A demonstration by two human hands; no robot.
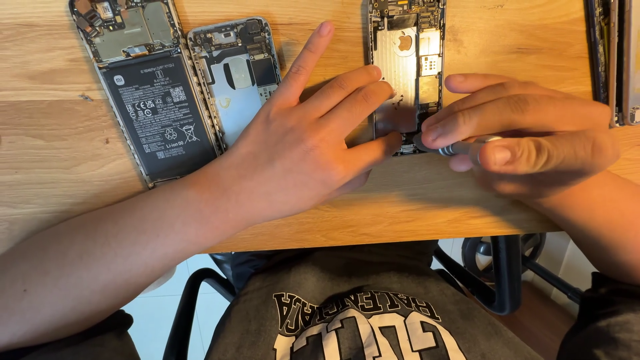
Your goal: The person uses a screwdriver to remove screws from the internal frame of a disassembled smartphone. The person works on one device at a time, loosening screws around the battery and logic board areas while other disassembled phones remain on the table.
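From the head camera I see my left hand spread flat, its fingers open and pressing on an opened silver phone lying on the wooden counter. My right hand pinches a small metal screwdriver, tip at the phone's lower edge. Two other opened phones lie to the left.

The place looks like a small phone-repair bench, in a home or a shop; which one cannot be told. A light wooden table carries several opened phones: one with its black battery exposed, a smaller silver one, a third stripped chassis, and more parts at the right edge. Below stand a black chair frame and pale floor.
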